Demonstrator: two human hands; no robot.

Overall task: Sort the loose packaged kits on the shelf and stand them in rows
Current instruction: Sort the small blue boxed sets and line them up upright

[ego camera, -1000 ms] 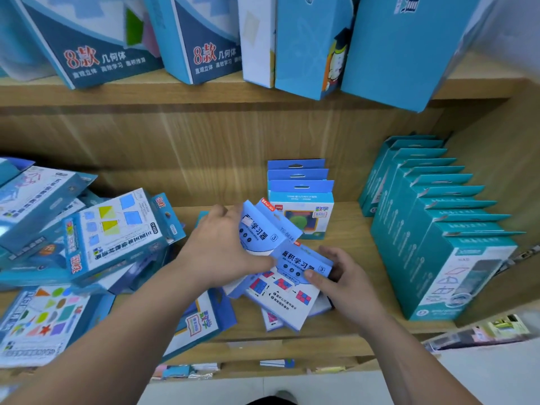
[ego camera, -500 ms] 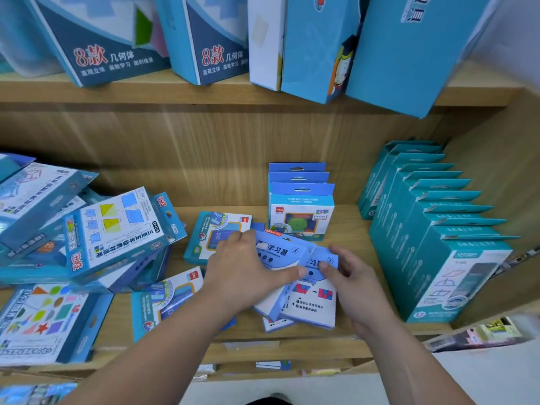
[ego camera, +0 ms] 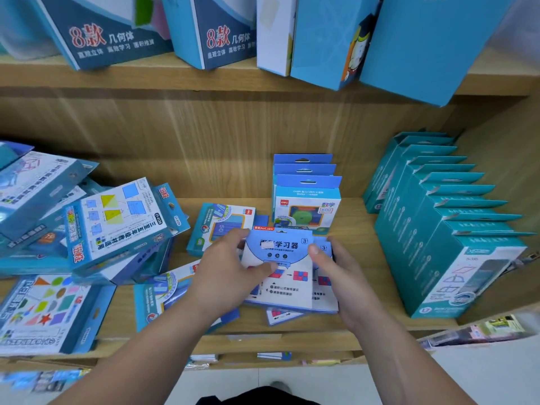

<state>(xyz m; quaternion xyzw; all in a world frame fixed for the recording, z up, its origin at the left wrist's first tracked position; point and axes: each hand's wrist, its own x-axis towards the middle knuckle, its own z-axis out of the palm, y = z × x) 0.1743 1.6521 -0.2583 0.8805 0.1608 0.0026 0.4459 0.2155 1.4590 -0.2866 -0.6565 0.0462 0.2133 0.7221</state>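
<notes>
Evidently squaring matching kits (ego camera: 280, 273) for standing, the left hand (ego camera: 230, 276) and right hand (ego camera: 336, 276) pinched the stack's opposite edges.

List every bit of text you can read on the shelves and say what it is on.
"8款 几何体": two tall boxes on the upper shelf.
"学习器", "3": held packs.
"数学": small standing box.
"三至五年级": tilted box.
Other print is too small or blurred.

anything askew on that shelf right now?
Yes. The blue boxes at left lie in a tilted heap, not in rows. Flat kits lie loose mid-shelf. Both hands hold a fanned stack of packs. The teal row stands neat.
</notes>
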